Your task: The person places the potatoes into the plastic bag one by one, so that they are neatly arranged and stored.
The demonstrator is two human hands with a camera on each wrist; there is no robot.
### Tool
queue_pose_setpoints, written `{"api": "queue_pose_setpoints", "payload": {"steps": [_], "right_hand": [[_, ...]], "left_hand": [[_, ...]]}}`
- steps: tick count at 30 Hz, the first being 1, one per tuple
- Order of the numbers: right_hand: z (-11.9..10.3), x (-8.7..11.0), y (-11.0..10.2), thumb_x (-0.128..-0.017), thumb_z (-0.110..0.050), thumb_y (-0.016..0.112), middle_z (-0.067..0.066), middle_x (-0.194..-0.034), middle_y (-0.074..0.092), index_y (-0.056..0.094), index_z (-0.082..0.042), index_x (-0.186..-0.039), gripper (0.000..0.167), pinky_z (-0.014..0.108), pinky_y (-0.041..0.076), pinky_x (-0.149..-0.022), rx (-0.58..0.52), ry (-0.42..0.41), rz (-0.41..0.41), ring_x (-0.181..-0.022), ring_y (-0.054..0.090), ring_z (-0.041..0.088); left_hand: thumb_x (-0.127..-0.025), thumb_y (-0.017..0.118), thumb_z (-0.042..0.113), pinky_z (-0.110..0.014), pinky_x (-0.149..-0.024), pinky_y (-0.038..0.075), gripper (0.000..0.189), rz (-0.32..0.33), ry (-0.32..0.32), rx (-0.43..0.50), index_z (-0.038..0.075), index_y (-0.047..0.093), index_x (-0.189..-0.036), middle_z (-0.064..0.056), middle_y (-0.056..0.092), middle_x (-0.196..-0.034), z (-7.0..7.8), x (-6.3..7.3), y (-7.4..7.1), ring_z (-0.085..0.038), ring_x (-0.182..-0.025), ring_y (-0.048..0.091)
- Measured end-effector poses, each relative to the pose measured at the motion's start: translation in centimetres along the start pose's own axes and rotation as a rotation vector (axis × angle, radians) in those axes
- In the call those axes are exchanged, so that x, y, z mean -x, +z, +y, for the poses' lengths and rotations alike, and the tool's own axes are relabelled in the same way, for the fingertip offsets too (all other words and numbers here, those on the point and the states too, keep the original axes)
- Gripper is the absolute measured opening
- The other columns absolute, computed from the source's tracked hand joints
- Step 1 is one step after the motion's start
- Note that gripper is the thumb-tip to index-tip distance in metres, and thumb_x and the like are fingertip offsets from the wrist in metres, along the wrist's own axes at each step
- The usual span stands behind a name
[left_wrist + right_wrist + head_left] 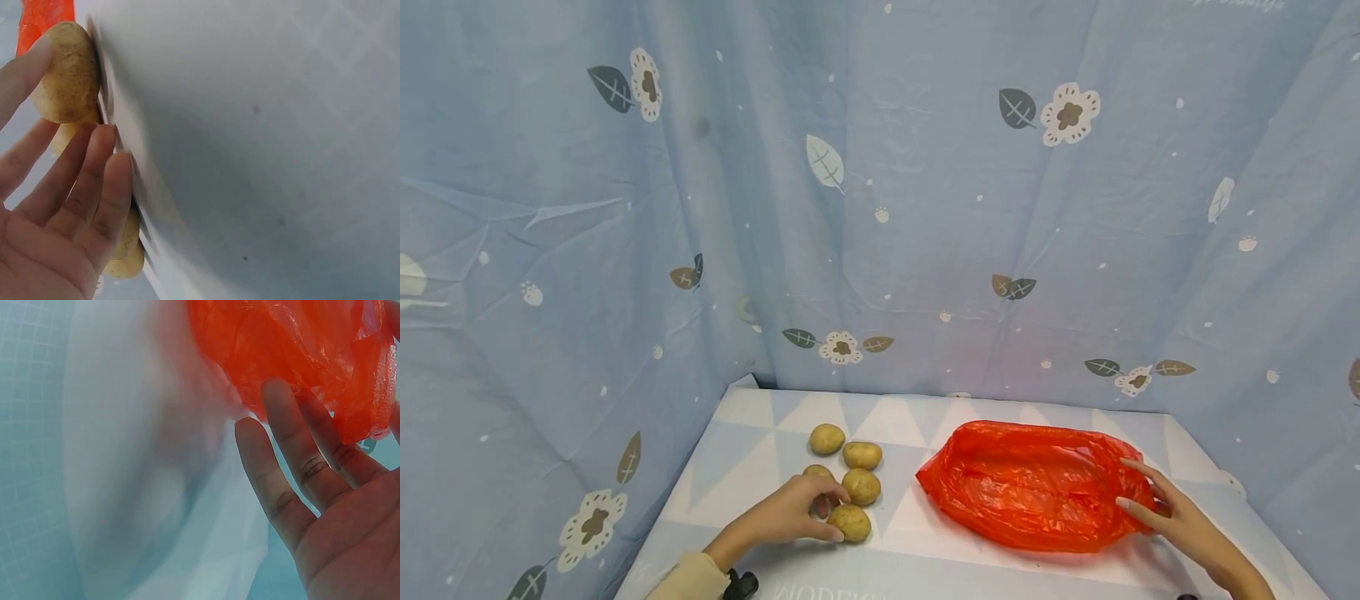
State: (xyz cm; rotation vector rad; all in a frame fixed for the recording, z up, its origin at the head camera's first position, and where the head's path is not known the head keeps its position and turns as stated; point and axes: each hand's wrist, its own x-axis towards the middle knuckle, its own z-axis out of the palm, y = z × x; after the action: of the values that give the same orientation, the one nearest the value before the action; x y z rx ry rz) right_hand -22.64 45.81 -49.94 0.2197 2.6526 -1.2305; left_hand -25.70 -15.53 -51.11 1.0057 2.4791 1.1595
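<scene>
My left hand is at the nearest potato, with the thumb on one side and the index finger at the other. In the left wrist view the thumb overlaps this potato, and the remaining fingers extend below it. Several more potatoes lie close by, among them an oval one and a rounder one. A red plastic bag lies with its wide mouth spread. At its right end, my right hand touches the bag with straight, spread fingers.
The table has a white and pale blue triangle pattern. A blue curtain with flowers and leaves hangs behind it and along both sides. A small black object shows beside the left wrist.
</scene>
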Motion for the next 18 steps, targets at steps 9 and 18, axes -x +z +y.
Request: {"api": "queue_pose_setpoints", "payload": {"steps": [9, 18], "right_hand": [[0.25, 0.09, 0.07, -0.100, -0.050, 0.064, 0.036, -0.161, 0.014, 0.014, -0.013, -0.164, 0.090, 0.047, 0.059, -0.088, -0.007, -0.002, -0.008, -0.132, 0.042, 0.057], [0.11, 0.14, 0.08, -0.099, -0.052, 0.063, 0.036, -0.161, 0.014, 0.013, -0.012, -0.165, 0.092, 0.047, 0.059, -0.088, -0.003, 0.001, -0.002, -0.134, 0.038, 0.059]], "left_hand": [[-0.081, 0.090, 0.029, -0.026, -0.075, 0.055, 0.048, -0.031, 0.011, -0.017, 0.009, 0.070, -0.120, 0.007, 0.064, -0.102, -0.04, -0.47, 0.75, -0.009, -0.085, 0.063], [-0.079, 0.091, 0.027, -0.021, -0.067, 0.051, 0.046, -0.028, 0.018, -0.060, 0.009, 0.070, -0.116, 0.009, 0.065, -0.094, 0.40, -0.91, 0.91, -0.009, -0.078, 0.060]]}}
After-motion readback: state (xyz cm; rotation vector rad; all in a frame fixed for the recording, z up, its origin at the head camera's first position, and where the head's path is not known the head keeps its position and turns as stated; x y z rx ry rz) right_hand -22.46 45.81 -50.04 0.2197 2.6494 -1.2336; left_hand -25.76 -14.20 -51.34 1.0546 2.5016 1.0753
